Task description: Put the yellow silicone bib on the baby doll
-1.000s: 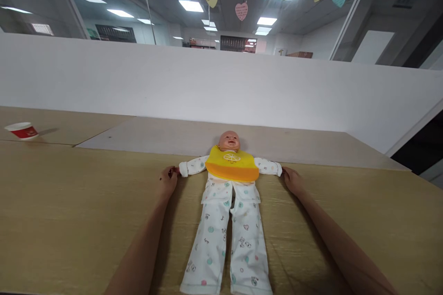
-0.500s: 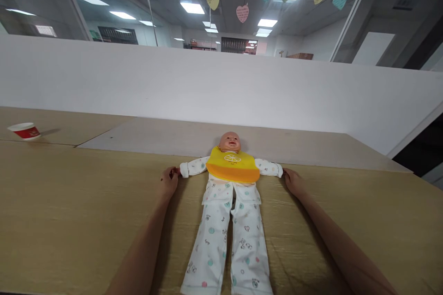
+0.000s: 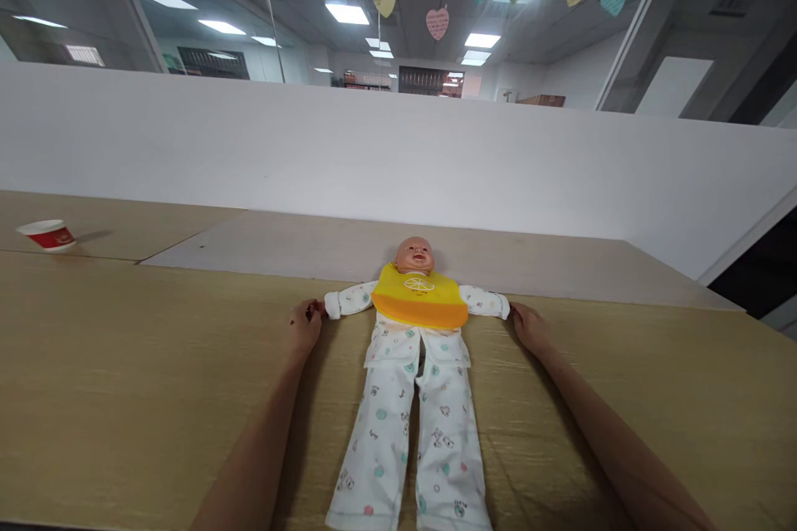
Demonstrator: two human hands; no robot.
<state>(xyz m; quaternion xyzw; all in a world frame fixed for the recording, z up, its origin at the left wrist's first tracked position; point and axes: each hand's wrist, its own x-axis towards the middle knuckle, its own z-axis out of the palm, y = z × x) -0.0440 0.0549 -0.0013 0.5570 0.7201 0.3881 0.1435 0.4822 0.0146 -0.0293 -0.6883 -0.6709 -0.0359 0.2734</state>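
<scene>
A baby doll (image 3: 413, 255) lies on its back with its arms stretched out sideways. It wears a yellow bib (image 3: 419, 299) with a citrus-slice print, a white patterned long-sleeved top (image 3: 391, 340) and matching trousers (image 3: 449, 440). At the end of one sleeve, my left hand (image 3: 305, 325) has its fingers curled closed around the doll's small hand, of which only a bit shows. My right hand (image 3: 529, 327) pinches the doll at the opposite cuff; the doll's hand there is hidden by my fingers.
The doll rests on a wood-grain table (image 3: 155, 398), with a greyish panel (image 3: 280, 245) behind it. A red and white paper cup (image 3: 50, 236) stands at the far left. Beyond is a low white wall (image 3: 398, 158) with glass above, bearing heart-shaped notes (image 3: 437, 23).
</scene>
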